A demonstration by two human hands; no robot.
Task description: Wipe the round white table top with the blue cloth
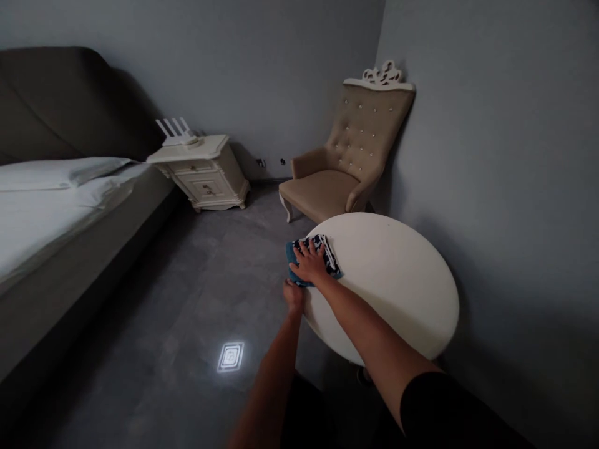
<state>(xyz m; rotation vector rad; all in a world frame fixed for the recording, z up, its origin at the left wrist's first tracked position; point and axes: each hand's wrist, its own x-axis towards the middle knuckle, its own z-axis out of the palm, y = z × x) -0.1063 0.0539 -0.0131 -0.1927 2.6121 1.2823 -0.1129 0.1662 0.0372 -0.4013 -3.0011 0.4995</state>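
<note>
A folded cloth [333, 264], dark with a white pattern and a blue side, lies at the left edge of a round white table [397, 268]. Pressed flat on top of it is my right hand [311, 262], fingers spread. Just below the cloth, my left hand [293, 295] is closed at the table's rim. Its fingertips are partly hidden, but it appears to grip the edge. A blue part of the cloth hangs slightly past the rim beside both hands.
Behind the table stands a tan tufted armchair [322, 190] against the corner walls. A cream nightstand [208, 178] carries a white router [180, 138]. At left is a bed [42, 218]. A bright square light patch [230, 357] shows on the grey floor.
</note>
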